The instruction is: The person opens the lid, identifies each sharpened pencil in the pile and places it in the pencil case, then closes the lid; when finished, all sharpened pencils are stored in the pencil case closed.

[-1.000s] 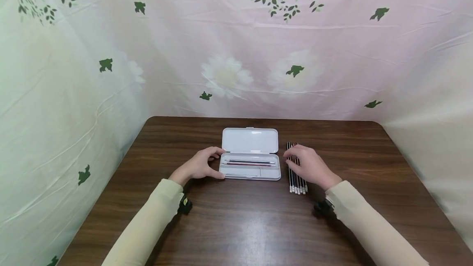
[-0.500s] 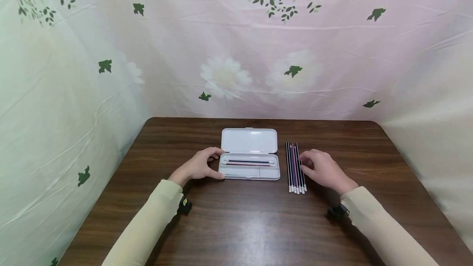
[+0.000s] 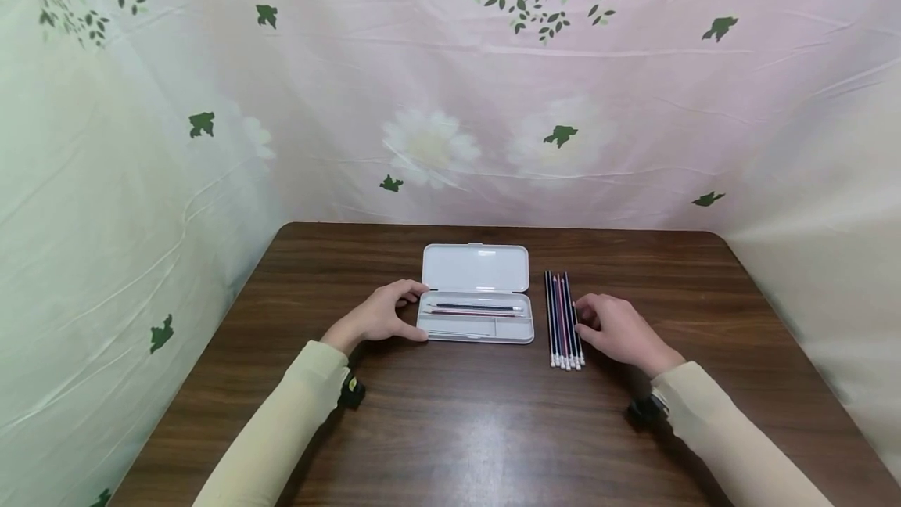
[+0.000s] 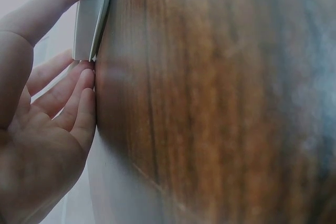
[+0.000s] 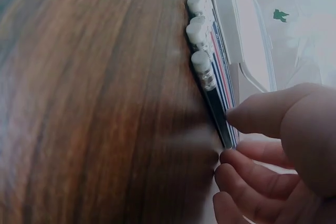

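An open white pencil case [image 3: 475, 266] lies on the brown wooden table [image 3: 450, 429], its lid folded back. Inside its back compartment are two pencils [image 3: 475, 309]; a thin pale stick lies in the front one. My left hand [image 3: 376, 313] holds the case's left end, thumb at the front corner and fingers at the back one. Right of the case is a row of dark and reddish pencils [image 3: 559, 327], white erasers toward me. With thumb and fingertips, my right hand [image 3: 622, 331] pinches the outermost dark pencil [image 5: 216, 106] at the row's right side.
A floral cloth [image 3: 450, 84] hangs behind the table and along its sides. Black wrist cameras [image 3: 352, 391] sit at both cuffs. The pencil row lies just right of the case.
My right hand has moved right from over the pencils to the row's right edge, uncovering them. My left hand and the case have stayed in place.
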Tool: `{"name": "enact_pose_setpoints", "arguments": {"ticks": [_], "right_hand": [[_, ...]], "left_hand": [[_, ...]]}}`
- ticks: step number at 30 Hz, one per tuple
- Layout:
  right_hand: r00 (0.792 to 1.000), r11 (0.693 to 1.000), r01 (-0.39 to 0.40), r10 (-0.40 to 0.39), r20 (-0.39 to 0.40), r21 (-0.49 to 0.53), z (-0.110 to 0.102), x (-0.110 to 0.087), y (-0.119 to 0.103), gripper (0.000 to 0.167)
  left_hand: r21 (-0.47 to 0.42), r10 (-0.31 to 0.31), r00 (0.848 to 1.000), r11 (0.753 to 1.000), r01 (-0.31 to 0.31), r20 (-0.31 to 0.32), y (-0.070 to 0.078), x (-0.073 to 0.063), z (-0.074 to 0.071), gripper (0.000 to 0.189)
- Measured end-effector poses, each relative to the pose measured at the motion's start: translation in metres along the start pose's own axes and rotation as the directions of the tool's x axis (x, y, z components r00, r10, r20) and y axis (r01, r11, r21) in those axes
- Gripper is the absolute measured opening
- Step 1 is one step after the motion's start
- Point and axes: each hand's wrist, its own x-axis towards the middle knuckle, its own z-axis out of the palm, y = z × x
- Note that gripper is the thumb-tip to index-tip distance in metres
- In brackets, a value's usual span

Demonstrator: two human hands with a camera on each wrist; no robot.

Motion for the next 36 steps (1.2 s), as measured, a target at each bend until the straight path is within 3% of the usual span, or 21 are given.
{"name": "enact_pose_setpoints", "arguments": {"ticks": [9,22,36], "right_hand": [[0.995,0.997,-0.083,0.082,0.056,0.005,0.001,-0.002,-0.004,0.032],[0.987,0.991,-0.133,0.135,0.086,-0.023,0.002,0.002,-0.008,0.034],[0.980,0.986,-0.161,0.164,0.114,-0.035,-0.010,-0.003,-0.004,0.035]], "left_hand": [[-0.003,-0.002,1.000,1.000,0.002,0.007,-0.001,0.000,0.002,0.082],[-0.006,0.004,1.000,1.000,-0.004,0.005,0.001,0.000,0.001,0.081],[-0.002,0.018,1.000,1.000,-0.018,-0.006,-0.004,0.002,0.001,0.082]]}}
